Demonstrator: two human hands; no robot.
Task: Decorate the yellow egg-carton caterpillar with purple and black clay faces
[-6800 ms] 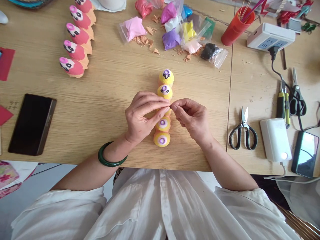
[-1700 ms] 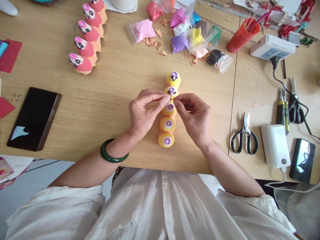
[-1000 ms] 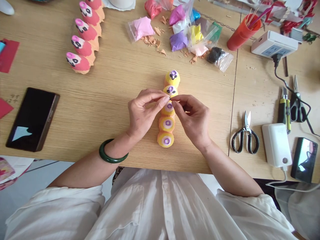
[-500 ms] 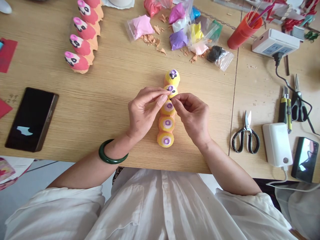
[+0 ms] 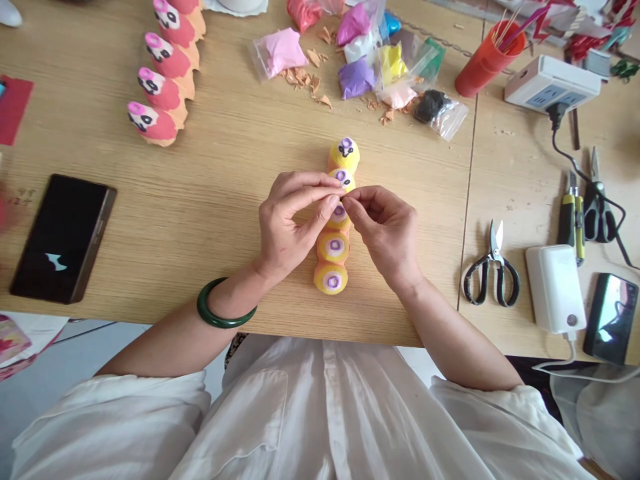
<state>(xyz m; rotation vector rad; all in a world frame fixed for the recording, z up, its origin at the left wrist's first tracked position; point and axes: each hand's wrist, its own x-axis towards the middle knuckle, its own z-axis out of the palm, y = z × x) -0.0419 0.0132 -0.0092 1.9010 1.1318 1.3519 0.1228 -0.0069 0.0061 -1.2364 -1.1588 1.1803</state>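
Note:
A strip of yellow domes (image 5: 332, 279) on an orange base lies upright in the view at the middle of the table. Each dome bears a pale patch with a purple ring; the top one also has black marks. My left hand (image 5: 299, 223) hovers over the strip from the left, thumb and fingers closed at the tips. From the right, my right hand (image 5: 384, 233) pinches with thumb and forefinger, its tips meeting those of the left. Whatever lies between the fingertips is too small to make out.
A red-domed strip (image 5: 167, 57) stands at the upper left, a phone (image 5: 63, 237) below it. Clay bags (image 5: 357, 79) and orange scraps lie beyond the hands. To the right are a red cup (image 5: 487, 60), a power strip (image 5: 553, 83), scissors (image 5: 493, 267) and a white power bank (image 5: 555, 287).
My left hand has shifted slightly right, its thumb now closer to my right fingertips. At the far left edge, the lower red piece is replaced by a reddish blur.

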